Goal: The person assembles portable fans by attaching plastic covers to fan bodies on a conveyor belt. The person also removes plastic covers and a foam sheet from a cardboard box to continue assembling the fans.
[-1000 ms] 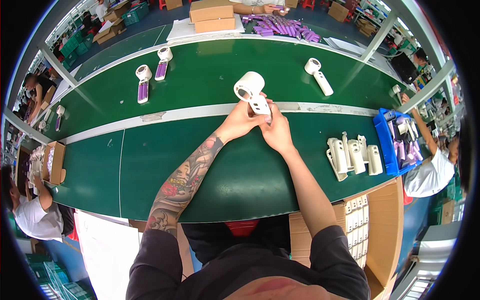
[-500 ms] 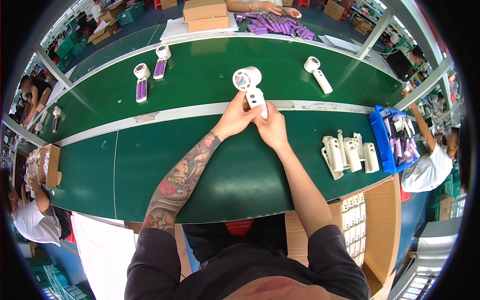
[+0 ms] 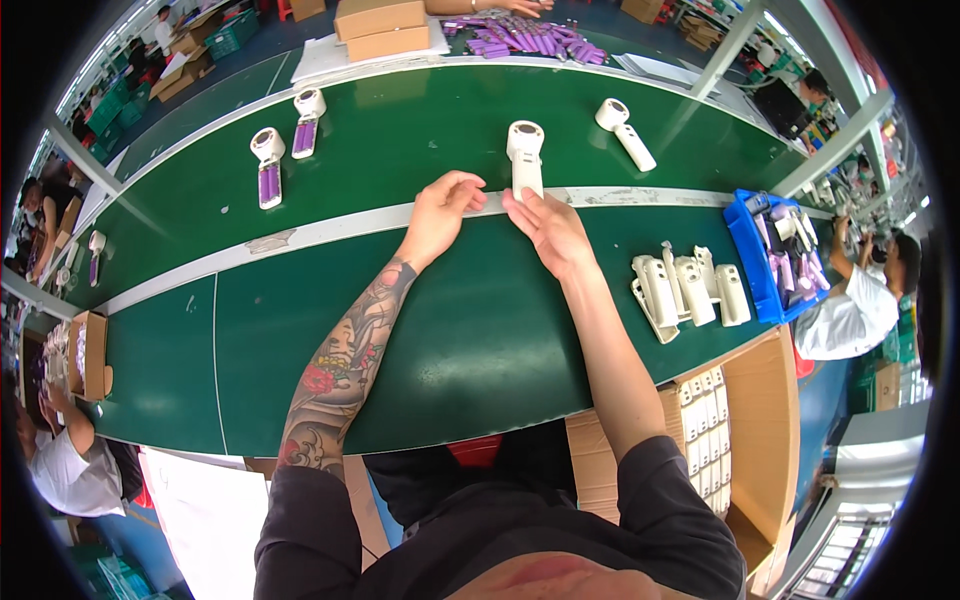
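Note:
A white handheld fan (image 3: 525, 150) lies at the middle of the green work surface, its round head pointing away from me and its handle toward me. My right hand (image 3: 552, 232) has its thumb and fingers at the lower end of that handle. To the left, my left hand (image 3: 442, 215) is empty, fingers loosely bent and apart, over the pale strip. Another white fan (image 3: 626, 135) lies farther right. Two fans with purple battery cells showing in their handles, a nearer fan (image 3: 268, 165) and a farther fan (image 3: 307, 122), lie at the left.
White handle shells (image 3: 690, 288) stand at the right beside a blue bin (image 3: 768, 265) of parts. Below sits a carton (image 3: 775, 430) of white shells. Purple cells (image 3: 530, 38) and brown boxes (image 3: 382, 28) lie beyond the far rail. Other people work around.
Both hands held the fan before; my left hand has let go and moved left. The fan has turned upright in view and moved slightly right with my right hand. The whole view has shifted slightly.

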Demonstrator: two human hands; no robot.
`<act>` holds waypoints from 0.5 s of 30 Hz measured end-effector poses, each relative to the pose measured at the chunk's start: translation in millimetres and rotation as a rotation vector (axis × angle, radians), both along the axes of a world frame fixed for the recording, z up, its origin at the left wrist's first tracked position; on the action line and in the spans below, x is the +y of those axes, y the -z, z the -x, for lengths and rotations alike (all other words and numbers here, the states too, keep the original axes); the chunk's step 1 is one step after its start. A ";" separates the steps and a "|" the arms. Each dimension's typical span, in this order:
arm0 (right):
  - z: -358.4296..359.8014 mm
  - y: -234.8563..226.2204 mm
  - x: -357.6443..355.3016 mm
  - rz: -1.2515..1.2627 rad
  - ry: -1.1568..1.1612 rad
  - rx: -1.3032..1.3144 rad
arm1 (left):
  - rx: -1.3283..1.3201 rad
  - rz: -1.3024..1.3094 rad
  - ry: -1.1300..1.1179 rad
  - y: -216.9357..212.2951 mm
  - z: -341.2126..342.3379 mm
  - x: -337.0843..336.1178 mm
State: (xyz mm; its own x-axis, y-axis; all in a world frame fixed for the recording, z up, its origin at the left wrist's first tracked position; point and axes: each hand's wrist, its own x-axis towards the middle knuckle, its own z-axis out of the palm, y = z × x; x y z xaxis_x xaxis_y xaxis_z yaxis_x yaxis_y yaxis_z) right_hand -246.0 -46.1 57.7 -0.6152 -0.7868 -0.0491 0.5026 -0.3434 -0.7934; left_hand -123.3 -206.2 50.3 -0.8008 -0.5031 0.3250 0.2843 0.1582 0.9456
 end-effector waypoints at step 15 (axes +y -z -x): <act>71.0 -133.6 159.9 -1.320 0.077 1.245 | -0.075 0.047 0.005 -1.7 -13.8 -5.6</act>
State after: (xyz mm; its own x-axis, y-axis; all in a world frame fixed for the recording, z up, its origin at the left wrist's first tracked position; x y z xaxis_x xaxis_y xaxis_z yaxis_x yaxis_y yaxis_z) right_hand -317.1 113.8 191.3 -0.8053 -0.5873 -0.0818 -0.5157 0.7618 -0.3921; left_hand -109.4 -211.8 52.0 -0.8261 -0.4847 0.2872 0.2139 0.2018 0.9558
